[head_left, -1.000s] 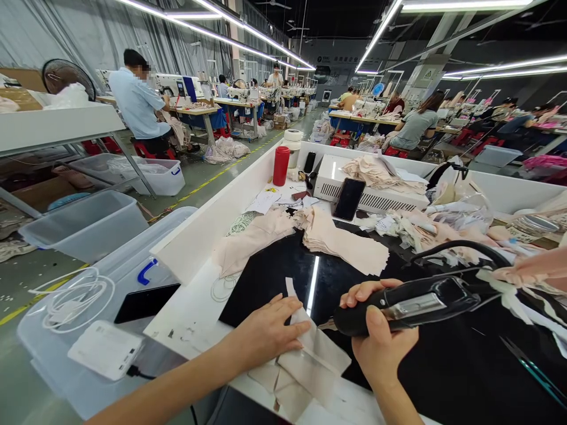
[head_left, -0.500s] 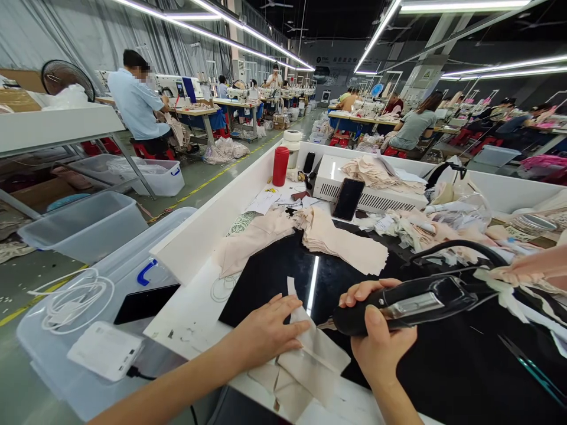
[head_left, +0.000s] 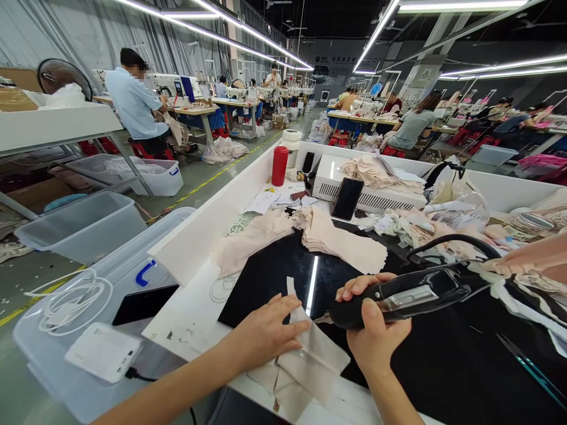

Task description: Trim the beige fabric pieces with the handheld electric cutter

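My left hand (head_left: 270, 330) lies with its fingers spread, pressing a thin beige fabric piece (head_left: 321, 348) down near the front edge of the black board (head_left: 460, 366). A narrow strip of that fabric sticks out past the fingertips. My right hand (head_left: 376, 330) is wrapped round a black corded hand tool (head_left: 403, 301) with a silvery plate on its side. Its narrow metal tip points left, close to the fabric by my left fingers; whether it touches cannot be made out. More beige pieces (head_left: 292, 389) hang over the white table edge below.
Stacked beige pieces (head_left: 341, 239) lie behind my hands. Farther back are a phone (head_left: 348, 199), a vented white box (head_left: 372, 186) and a red bottle (head_left: 279, 166). Tweezers (head_left: 531, 369) rest at right. A power bank (head_left: 104, 351) sits on a plastic bin at left. Co-workers sit beyond.
My right hand and the black tool have shifted slightly left and up, and the tool's tip has lifted a little. My left hand and the fabric under it stay in place.
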### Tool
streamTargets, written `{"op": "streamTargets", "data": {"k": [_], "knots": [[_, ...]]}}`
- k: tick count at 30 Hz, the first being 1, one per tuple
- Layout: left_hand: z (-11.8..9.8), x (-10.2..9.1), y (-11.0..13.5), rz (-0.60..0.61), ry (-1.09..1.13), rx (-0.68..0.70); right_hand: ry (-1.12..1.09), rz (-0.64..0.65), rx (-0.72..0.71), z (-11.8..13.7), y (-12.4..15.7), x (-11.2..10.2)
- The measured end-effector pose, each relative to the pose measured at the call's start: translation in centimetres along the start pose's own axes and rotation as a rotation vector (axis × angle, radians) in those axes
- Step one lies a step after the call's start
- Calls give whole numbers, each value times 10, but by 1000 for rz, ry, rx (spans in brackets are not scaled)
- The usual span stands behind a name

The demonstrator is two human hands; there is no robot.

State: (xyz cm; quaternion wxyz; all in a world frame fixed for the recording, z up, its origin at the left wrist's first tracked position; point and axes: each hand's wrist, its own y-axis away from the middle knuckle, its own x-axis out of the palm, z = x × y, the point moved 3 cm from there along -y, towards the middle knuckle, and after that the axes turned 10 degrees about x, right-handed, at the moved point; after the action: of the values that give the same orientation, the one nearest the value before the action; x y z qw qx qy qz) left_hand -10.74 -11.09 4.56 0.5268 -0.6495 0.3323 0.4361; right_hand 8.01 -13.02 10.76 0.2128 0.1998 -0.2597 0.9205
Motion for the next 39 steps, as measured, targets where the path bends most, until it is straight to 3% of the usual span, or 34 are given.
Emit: {"op": "streamTargets", "data": {"k": [27,34,39], "knots": [[0,-2,1,-32,39,-28,22,4,21,-12,-2,12],[18,-11,-9,-78,46,-11,8,8,12,-10,-1,12],[32,-7,-15,-9,111,86,13,8,15,-10,0,11]]}}
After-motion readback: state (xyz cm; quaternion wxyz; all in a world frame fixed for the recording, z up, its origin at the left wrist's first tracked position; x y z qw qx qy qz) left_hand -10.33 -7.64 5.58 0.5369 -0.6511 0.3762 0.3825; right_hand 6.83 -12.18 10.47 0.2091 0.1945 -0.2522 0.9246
